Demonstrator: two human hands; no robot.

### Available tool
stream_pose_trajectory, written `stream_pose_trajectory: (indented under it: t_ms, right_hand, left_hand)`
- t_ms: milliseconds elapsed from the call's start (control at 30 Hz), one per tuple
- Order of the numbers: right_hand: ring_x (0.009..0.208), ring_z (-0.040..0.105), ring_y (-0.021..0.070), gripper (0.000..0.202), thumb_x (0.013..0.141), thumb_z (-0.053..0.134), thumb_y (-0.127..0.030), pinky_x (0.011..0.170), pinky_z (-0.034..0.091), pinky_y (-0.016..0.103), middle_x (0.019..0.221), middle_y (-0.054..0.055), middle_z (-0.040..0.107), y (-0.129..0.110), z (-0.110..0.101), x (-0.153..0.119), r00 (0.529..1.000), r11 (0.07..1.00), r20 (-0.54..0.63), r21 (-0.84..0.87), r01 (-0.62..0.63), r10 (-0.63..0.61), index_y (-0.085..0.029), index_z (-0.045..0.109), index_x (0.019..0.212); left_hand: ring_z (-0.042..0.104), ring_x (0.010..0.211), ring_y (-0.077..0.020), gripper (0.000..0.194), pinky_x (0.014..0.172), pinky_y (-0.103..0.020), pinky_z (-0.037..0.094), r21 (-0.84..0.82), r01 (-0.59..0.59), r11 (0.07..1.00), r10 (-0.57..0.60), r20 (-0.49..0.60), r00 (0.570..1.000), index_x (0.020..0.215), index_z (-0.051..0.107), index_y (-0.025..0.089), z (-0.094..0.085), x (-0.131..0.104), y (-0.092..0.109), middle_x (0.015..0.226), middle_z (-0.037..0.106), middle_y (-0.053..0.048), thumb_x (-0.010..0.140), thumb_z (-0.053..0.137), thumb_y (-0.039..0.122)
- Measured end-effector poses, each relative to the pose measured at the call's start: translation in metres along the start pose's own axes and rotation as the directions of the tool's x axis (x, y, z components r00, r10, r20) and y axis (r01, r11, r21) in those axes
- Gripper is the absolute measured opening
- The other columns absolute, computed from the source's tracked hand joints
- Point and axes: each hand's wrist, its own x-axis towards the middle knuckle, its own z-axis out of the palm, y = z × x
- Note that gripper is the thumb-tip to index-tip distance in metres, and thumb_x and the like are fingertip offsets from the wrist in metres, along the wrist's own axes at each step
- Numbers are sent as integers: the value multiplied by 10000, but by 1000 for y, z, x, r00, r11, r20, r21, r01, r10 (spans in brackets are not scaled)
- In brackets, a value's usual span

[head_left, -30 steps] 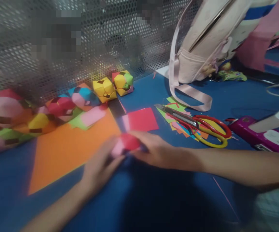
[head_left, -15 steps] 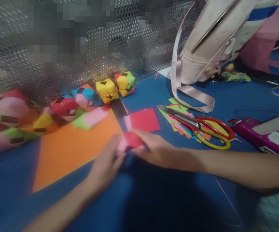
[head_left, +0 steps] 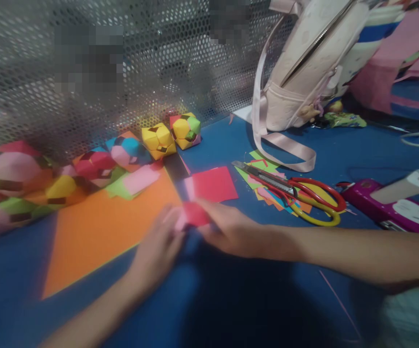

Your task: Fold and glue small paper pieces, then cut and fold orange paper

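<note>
Tabletop (head_left: 140,309) blue | perforated metal screen (head_left: 140,67) behind (partly pixelated) | fingers pinching paper (head_left: 195,214)

On our blue tabletop (head_left: 122,321) we have orange paper (head_left: 111,232), folded paper balls (head_left: 158,140), scissors (head_left: 320,208) and a pale pink backpack (head_left: 292,92).

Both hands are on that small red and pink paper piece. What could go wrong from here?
The red and pink paper piece, held between the left hand and right hand, might crease or slip if pulled unevenly. The right forearm lies near the scissors and could knock them. The red sheet just beyond the fingers might get nudged.
</note>
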Motion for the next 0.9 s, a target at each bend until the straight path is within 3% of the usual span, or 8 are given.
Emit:
stream_pose_trajectory:
  t_ms: [133, 267, 400, 500, 567, 733, 900]
  right_hand:
    - [1175, 577, 308, 553, 966, 371, -391, 945, 498, 468, 1256, 266, 582, -1, 1, 0, 1000, 1000, 17, 5, -14, 14, 14, 408, 1341]
    - [1207, 555, 269, 531, 967, 392, -402, 973, 482, 425, 1296, 214, 573, 1, 1, 1, 999, 999, -8, -35, -41, 41, -46, 410, 1360]
    - [1185, 557, 283, 447, 957, 417, -351, 973, 466, 458, 1285, 178, 592, 7, -10, 9, 998, 962, -24, -264, -63, 59, -84, 500, 1307]
    - [1222, 506, 344, 441, 917, 512, -339, 993, 422, 505, 1320, 203, 557, 14, -23, 14, 996, 874, 49, -484, -44, 77, -57, 556, 1254]
    - [1212, 501, 363, 448, 895, 563, -368, 983, 413, 512, 1312, 231, 551, 20, -31, 16, 987, 806, 111, -591, -31, 120, -39, 592, 1196]
    - [963, 611, 260, 327, 968, 442, -318, 826, 456, 398, 1055, 180, 668, 37, -37, 16, 954, 723, 276, -682, 109, 117, -75, 654, 1019]
    - [794, 594, 208, 220, 923, 437, -83, 693, 404, 338, 878, 137, 685, 44, -37, 16, 931, 664, 364, -702, 258, 24, -87, 657, 919]
  left_hand:
    - [510, 1270, -270, 380, 1000, -450, 485, -52, -12, 999, 14, 24, 1000, 1296, 512, 240, -1, 2, 1, 1345, 571, -109, 940, 420, 337]
    - [556, 1217, -280, 431, 992, -451, 487, -104, 104, 989, -106, -10, 994, 1292, 507, 196, -4, 0, -6, 1343, 570, -131, 922, 445, 411]
    - [597, 1148, -261, 418, 949, -398, 512, -116, 210, 971, -224, -118, 968, 1261, 525, 207, -19, 6, -15, 1288, 612, -101, 908, 459, 422]
    - [614, 1083, -258, 395, 927, -407, 511, -30, 272, 962, -272, -227, 935, 1218, 540, 183, -34, 18, -26, 1258, 614, -117, 890, 477, 394]
    - [630, 1006, -263, 365, 849, -409, 537, 36, 291, 956, -274, -242, 931, 1156, 558, 157, -39, 26, -35, 1208, 620, -140, 873, 484, 376]
    - [578, 1094, -308, 193, 885, -465, 507, 129, 137, 982, -106, -225, 969, 975, 597, 199, -35, 35, -59, 1117, 620, -112, 847, 483, 287]
    - [537, 1153, -344, 168, 924, -521, 472, 231, 50, 972, 25, -310, 950, 1005, 570, 228, -33, 29, -60, 1223, 551, -119, 846, 544, 277]
